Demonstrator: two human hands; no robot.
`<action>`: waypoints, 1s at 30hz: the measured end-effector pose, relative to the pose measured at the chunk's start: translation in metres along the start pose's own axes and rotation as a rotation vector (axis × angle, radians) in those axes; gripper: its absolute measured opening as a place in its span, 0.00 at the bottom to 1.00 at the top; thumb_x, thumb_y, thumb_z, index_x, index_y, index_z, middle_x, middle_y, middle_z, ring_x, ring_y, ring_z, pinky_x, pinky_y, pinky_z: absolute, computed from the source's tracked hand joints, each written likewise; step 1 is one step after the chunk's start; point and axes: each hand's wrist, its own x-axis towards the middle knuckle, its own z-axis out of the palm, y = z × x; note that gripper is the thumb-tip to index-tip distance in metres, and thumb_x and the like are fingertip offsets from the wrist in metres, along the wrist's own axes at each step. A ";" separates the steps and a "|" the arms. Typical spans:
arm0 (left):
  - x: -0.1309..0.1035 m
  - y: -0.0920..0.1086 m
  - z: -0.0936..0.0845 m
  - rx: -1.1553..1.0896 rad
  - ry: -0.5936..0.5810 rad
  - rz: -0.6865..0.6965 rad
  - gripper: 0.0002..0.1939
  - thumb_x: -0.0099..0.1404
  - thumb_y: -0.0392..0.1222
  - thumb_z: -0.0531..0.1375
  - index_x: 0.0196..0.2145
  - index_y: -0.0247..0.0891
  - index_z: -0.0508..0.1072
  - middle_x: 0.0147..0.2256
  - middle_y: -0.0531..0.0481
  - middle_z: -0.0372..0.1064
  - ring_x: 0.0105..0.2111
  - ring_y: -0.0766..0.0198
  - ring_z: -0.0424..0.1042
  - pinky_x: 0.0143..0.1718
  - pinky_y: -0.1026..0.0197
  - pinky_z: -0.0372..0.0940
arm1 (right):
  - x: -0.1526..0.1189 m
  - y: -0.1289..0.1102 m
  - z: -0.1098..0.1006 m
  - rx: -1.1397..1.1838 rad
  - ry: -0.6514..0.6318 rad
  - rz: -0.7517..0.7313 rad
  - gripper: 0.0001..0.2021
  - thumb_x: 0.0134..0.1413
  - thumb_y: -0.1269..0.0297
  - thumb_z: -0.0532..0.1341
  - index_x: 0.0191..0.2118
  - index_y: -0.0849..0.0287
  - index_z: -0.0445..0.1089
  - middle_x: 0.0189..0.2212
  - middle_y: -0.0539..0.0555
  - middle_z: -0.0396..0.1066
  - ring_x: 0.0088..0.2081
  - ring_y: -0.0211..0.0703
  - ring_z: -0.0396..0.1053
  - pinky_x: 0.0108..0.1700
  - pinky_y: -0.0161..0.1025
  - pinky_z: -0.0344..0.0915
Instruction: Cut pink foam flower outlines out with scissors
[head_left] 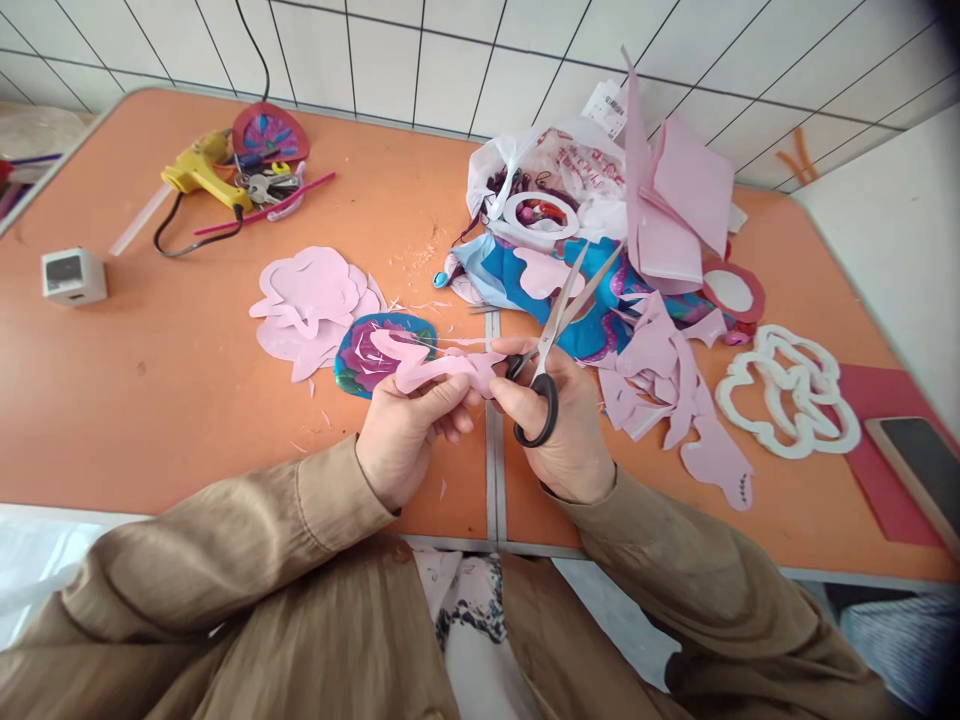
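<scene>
Between my two hands is a wavy pink cutout (424, 373), held above the middle of the table. My left hand (409, 430) pinches it between thumb and fingers. Around the black handles of the scissors (553, 335) my right hand (566, 430) is closed, its thumb tip also touching the cutout's right end. The scissor blades point up and away from me, slightly apart. Just behind the cutout lies a blue patch with a purple flower (367, 350). A stack of pink cutout shapes (307, 295) rests to its left.
Pink scraps (660, 370) lie to the right, near white cloud-shaped outlines (787, 390) and a phone (919, 465). Behind them stand folded pink sheets (686, 190) and a plastic bag (585, 165). A yellow glue gun (202, 170) and a white cube (73, 277) sit at left.
</scene>
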 end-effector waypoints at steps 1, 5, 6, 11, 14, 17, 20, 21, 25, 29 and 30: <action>0.000 0.000 0.000 0.005 0.006 0.011 0.14 0.46 0.43 0.75 0.24 0.31 0.77 0.23 0.51 0.73 0.18 0.73 0.67 0.17 0.70 0.58 | 0.000 -0.001 0.000 -0.001 -0.008 0.000 0.12 0.41 0.67 0.67 0.37 0.53 0.74 0.26 0.45 0.69 0.29 0.37 0.68 0.33 0.39 0.66; 0.001 0.005 -0.001 0.010 0.026 0.054 0.17 0.43 0.45 0.76 0.24 0.31 0.77 0.23 0.50 0.74 0.18 0.73 0.67 0.16 0.70 0.59 | 0.001 -0.002 0.000 -0.019 -0.003 -0.038 0.11 0.41 0.67 0.67 0.36 0.53 0.74 0.25 0.45 0.70 0.28 0.37 0.68 0.31 0.38 0.66; 0.001 0.006 -0.001 0.010 0.025 0.061 0.19 0.43 0.47 0.77 0.24 0.31 0.77 0.24 0.50 0.74 0.17 0.72 0.68 0.17 0.69 0.60 | 0.001 -0.001 0.000 -0.025 0.004 -0.053 0.11 0.41 0.68 0.66 0.36 0.53 0.74 0.25 0.45 0.70 0.28 0.37 0.68 0.31 0.38 0.66; 0.002 0.013 -0.003 0.017 0.050 0.037 0.23 0.45 0.54 0.75 0.25 0.31 0.75 0.24 0.48 0.76 0.17 0.70 0.69 0.15 0.68 0.60 | 0.002 0.000 -0.002 -0.032 0.023 -0.092 0.11 0.42 0.69 0.66 0.36 0.53 0.76 0.24 0.45 0.70 0.27 0.36 0.66 0.28 0.36 0.64; 0.003 0.014 -0.004 0.063 0.055 0.032 0.23 0.46 0.54 0.76 0.26 0.31 0.76 0.24 0.47 0.76 0.16 0.71 0.68 0.14 0.69 0.59 | 0.002 0.001 -0.002 -0.025 0.045 -0.078 0.11 0.41 0.70 0.67 0.35 0.52 0.76 0.25 0.46 0.72 0.27 0.37 0.68 0.30 0.37 0.66; 0.004 0.014 -0.005 0.113 0.042 0.060 0.21 0.48 0.52 0.75 0.25 0.30 0.75 0.24 0.46 0.77 0.16 0.71 0.68 0.14 0.69 0.59 | 0.002 0.000 -0.003 -0.025 0.058 -0.060 0.11 0.41 0.69 0.69 0.35 0.52 0.76 0.26 0.46 0.73 0.29 0.38 0.70 0.32 0.39 0.67; 0.007 0.016 -0.007 0.143 0.031 0.070 0.20 0.50 0.50 0.75 0.25 0.30 0.75 0.25 0.45 0.78 0.15 0.71 0.68 0.14 0.70 0.60 | 0.003 -0.002 -0.004 -0.019 0.047 -0.022 0.11 0.39 0.66 0.70 0.35 0.53 0.76 0.25 0.45 0.72 0.29 0.38 0.70 0.32 0.39 0.66; 0.008 0.016 -0.007 0.144 0.028 0.066 0.19 0.50 0.49 0.75 0.25 0.30 0.75 0.24 0.45 0.78 0.15 0.71 0.68 0.14 0.70 0.60 | 0.003 -0.002 -0.004 -0.008 0.037 0.000 0.12 0.39 0.66 0.70 0.35 0.53 0.76 0.25 0.45 0.72 0.28 0.37 0.69 0.32 0.38 0.65; 0.012 0.017 -0.010 0.129 -0.007 0.048 0.18 0.50 0.48 0.75 0.27 0.30 0.76 0.25 0.45 0.78 0.16 0.71 0.70 0.14 0.71 0.61 | 0.005 -0.004 -0.003 0.072 0.026 0.105 0.12 0.37 0.67 0.69 0.34 0.55 0.75 0.24 0.45 0.70 0.25 0.35 0.67 0.28 0.37 0.62; 0.014 0.015 -0.013 0.089 -0.038 0.011 0.16 0.51 0.44 0.75 0.28 0.30 0.76 0.26 0.45 0.79 0.18 0.72 0.71 0.17 0.72 0.63 | 0.007 -0.004 -0.002 0.112 0.062 0.177 0.14 0.34 0.67 0.70 0.34 0.56 0.74 0.24 0.45 0.70 0.25 0.35 0.66 0.28 0.36 0.61; 0.015 0.015 -0.014 0.077 -0.040 -0.005 0.15 0.51 0.43 0.75 0.28 0.30 0.76 0.27 0.46 0.79 0.18 0.72 0.71 0.17 0.72 0.63 | 0.007 -0.004 -0.002 0.116 0.068 0.183 0.14 0.34 0.67 0.70 0.34 0.56 0.74 0.24 0.45 0.70 0.25 0.35 0.66 0.28 0.36 0.61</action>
